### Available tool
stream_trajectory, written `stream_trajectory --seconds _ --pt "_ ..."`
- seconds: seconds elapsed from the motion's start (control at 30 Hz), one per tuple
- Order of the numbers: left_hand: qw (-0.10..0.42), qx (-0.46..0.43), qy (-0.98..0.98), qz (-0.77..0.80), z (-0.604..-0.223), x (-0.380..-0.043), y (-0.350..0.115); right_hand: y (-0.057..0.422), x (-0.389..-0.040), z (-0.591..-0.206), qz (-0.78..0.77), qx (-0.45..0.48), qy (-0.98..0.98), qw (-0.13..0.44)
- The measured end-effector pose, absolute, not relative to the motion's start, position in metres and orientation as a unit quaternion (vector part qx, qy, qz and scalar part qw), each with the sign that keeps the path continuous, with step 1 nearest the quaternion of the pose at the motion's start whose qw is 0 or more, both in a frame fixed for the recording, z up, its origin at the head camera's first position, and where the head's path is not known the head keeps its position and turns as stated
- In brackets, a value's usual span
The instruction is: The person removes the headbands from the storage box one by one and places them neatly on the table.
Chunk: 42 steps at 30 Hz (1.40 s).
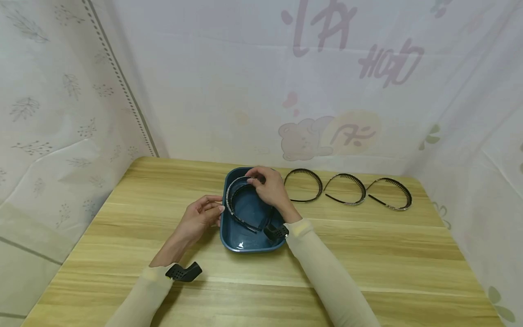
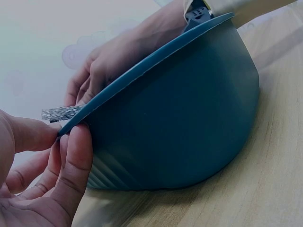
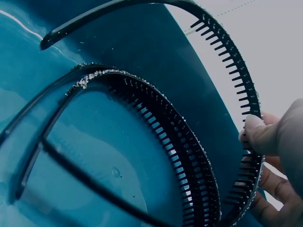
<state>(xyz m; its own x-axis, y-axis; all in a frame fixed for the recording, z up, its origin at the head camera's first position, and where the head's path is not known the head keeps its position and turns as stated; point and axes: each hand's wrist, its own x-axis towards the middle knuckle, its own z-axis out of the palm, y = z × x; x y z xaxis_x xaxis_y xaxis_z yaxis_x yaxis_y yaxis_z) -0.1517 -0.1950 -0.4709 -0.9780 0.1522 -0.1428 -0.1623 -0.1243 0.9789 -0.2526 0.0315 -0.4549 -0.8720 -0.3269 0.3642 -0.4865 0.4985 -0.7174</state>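
My left hand (image 1: 200, 213) pinches the left rim of a blue plastic basin (image 1: 251, 250), thumb on the inside and fingers underneath, as the left wrist view shows. Over the basin's far right part, my right hand (image 1: 270, 188) holds a black toothed headband (image 3: 227, 47) between thumb and fingers. One end of that headband reaches over the basin floor. Two more headbands (image 3: 175, 123), with glittery outer faces and comb teeth inside, lie nested against each other in the basin. In the head view the right hand hides most of the held headband.
Three more black toothed headbands lie in a row right of the basin: a near one (image 1: 320, 184), a middle one (image 1: 363, 190) and a far one (image 1: 409, 196). The wooden table (image 1: 367, 272) meets a printed cloth backdrop (image 1: 212, 91) behind and at the sides.
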Motion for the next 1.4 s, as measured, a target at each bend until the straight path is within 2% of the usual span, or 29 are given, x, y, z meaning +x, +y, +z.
stream_trajectory --seconds 0.7,1.13,1.4 --pt "0.106 -0.005 0.650 0.753 -0.470 -0.153 -0.196 0.036 -0.256 -0.454 0.552 0.185 -0.802 0.136" --pt "0.103 -0.016 0.649 0.753 -0.470 -0.152 -0.196 0.034 -0.261 -0.455 0.635 0.127 -0.750 0.133" --pt "0.106 -0.018 0.655 0.748 -0.468 -0.152 -0.193 0.035 -0.248 -0.433 0.660 0.107 -0.730 0.140"
